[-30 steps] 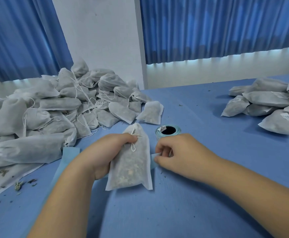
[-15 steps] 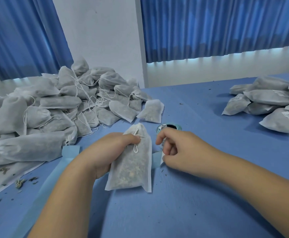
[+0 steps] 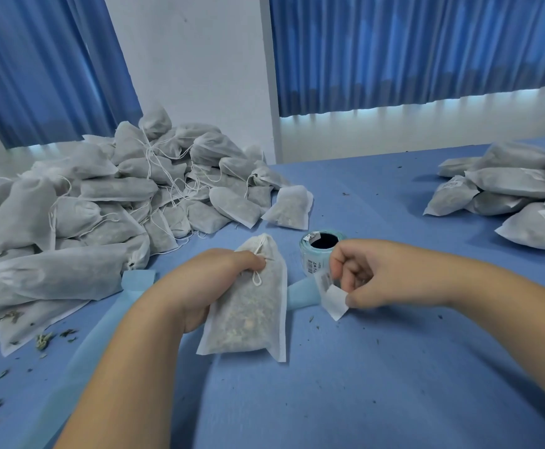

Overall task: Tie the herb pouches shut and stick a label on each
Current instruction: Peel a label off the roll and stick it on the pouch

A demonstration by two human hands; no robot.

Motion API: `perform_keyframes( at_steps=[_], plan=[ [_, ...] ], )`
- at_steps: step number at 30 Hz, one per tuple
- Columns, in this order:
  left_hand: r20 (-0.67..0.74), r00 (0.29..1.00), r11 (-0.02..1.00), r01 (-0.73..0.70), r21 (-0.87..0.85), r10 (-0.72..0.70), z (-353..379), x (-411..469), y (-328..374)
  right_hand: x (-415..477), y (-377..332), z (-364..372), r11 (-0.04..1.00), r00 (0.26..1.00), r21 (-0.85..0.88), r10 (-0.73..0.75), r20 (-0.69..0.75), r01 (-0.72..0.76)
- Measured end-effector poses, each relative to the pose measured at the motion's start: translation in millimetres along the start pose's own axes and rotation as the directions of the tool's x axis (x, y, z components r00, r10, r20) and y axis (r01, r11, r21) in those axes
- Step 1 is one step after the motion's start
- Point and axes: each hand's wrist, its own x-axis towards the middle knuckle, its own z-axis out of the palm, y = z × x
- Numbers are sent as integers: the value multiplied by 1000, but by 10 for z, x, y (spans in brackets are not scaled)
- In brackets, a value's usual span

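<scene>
Pinching a label (image 3: 335, 301) of blurred print, right fingers (image 3: 352, 275); left fingers (image 3: 248, 260), mostly hidden, gripping the pouch (image 3: 248, 309).

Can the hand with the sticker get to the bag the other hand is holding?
Probably yes. The right hand, pinching a small white label, is close beside the white fabric herb pouch gripped by the left hand; only a flat pale-blue paper strip lies between.
</scene>
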Motion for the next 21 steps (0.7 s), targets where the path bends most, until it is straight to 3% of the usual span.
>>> perform_keyframes(
  at_steps=[6, 10, 12, 14, 17, 21],
  plan=[
    [19, 1000, 1000, -20, -10, 20, -20, 13, -14, -7, -28, -12, 1000, 998, 8, 18, 56, -19],
    [-2, 995, 987, -101, -124, 102, -6, -6, 9, -62, -113, -71, 977, 998, 204, -65, 18, 60],
    [12, 990, 959, -136, -250, 143, 15, -39, 40, -78, -182, -77, 913, 987, 375, -150, -60, 162],
    [67, 986, 933, -124, -337, 155, 65, -74, 65, -99, -266, -79, 755, 960, 594, -235, -150, 278],
    [182, 972, 943, -86, -321, 151, 202, -95, 62, -147, -393, -64, 541, 909, 743, -348, -229, 394],
    [340, 919, 968, -131, -216, 200, 368, -88, 8, -139, -469, 72, 542, 909, 732, -301, -289, 413]
  ],
)
